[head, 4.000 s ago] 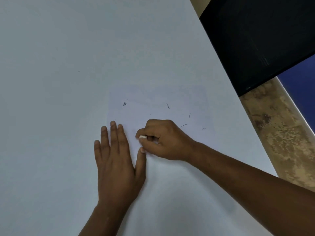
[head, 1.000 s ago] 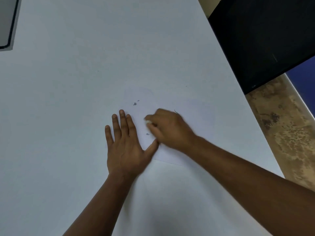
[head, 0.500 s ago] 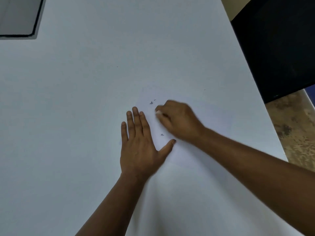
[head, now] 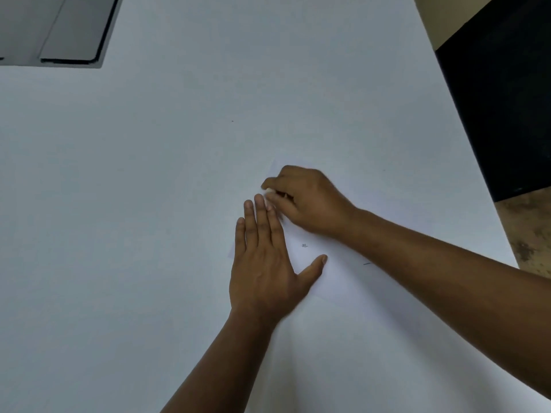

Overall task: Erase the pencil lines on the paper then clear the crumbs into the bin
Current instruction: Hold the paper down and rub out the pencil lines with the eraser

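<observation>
A white sheet of paper (head: 337,281) lies on the white table (head: 149,204), hard to tell from it. My left hand (head: 265,263) lies flat on the paper's left part, fingers straight, thumb spread to the right. My right hand (head: 307,201) is curled just beyond the left fingertips and pinches a small white eraser (head: 269,190) against the paper's far left corner. A dark eraser crumb (head: 304,245) lies between thumb and wrist, and a thin dark one (head: 367,264) below my right forearm. No bin is in view.
A grey flat device with a dark edge (head: 59,28) sits at the table's far left corner. A black panel (head: 501,99) stands past the table's right edge, above a mottled brown floor (head: 530,234).
The view has swung left, bringing the grey device further in. My right hand with the eraser has moved toward the paper's far left corner, and several crumbs seen earlier are gone from view.
</observation>
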Action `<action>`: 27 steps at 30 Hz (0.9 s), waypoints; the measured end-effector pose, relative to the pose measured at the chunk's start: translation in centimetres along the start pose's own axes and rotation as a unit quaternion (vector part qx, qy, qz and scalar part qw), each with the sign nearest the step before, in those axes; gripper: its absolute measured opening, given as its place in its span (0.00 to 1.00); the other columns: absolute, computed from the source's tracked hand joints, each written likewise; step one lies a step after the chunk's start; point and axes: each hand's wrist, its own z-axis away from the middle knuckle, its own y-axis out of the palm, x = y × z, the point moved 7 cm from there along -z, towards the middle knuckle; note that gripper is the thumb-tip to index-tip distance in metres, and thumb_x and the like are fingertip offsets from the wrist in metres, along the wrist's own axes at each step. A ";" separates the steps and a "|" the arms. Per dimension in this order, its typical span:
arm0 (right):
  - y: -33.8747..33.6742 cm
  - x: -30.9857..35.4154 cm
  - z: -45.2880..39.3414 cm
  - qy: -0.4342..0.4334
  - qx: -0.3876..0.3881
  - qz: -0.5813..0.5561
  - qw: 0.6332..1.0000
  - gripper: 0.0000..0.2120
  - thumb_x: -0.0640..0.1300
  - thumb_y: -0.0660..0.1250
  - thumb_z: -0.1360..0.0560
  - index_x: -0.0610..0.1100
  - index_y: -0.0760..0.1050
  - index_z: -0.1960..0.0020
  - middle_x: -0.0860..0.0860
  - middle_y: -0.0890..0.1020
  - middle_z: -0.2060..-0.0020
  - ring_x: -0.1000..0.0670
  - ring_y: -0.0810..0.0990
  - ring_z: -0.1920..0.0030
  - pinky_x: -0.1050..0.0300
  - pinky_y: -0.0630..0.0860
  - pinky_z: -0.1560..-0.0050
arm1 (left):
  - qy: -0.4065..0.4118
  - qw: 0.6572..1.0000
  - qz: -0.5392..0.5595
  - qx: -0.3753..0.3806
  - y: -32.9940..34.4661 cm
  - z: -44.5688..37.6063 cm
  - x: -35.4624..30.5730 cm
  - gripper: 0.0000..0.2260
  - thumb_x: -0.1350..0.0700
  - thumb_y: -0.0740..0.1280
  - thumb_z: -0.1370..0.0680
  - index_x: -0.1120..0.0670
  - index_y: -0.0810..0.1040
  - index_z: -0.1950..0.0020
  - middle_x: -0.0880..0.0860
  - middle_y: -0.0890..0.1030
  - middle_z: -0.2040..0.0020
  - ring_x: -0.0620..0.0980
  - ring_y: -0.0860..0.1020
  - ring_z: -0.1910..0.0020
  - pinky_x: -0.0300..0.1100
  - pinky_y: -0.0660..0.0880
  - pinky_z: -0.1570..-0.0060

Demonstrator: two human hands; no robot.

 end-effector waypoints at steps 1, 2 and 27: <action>0.7 0.2 -0.3 -0.012 0.018 0.012 1.000 0.11 0.43 0.63 0.21 0.41 0.82 0.46 0.47 0.81 0.60 0.47 0.80 0.59 0.54 0.77 0.58 | -0.002 1.000 0.002 0.003 0.0 0.0 0.0 0.50 0.24 0.47 0.23 0.61 0.39 0.18 0.59 0.38 0.17 0.55 0.36 0.18 0.51 0.39 0.20; 1.3 0.1 -0.7 -0.025 0.030 0.035 0.999 0.12 0.43 0.62 0.21 0.40 0.82 0.47 0.46 0.80 0.60 0.46 0.80 0.60 0.53 0.77 0.59 | -0.005 1.000 0.003 0.009 0.1 0.0 0.1 0.50 0.24 0.47 0.23 0.61 0.38 0.18 0.59 0.37 0.17 0.54 0.36 0.18 0.50 0.38 0.20; -1.2 -7.0 -2.0 0.075 -0.047 0.100 0.991 0.11 0.41 0.61 0.22 0.41 0.80 0.58 0.49 0.73 0.68 0.46 0.74 0.66 0.53 0.72 0.62 | -0.017 0.999 0.009 0.045 0.2 -0.1 0.1 0.49 0.23 0.46 0.24 0.58 0.38 0.17 0.56 0.33 0.18 0.52 0.30 0.20 0.52 0.35 0.21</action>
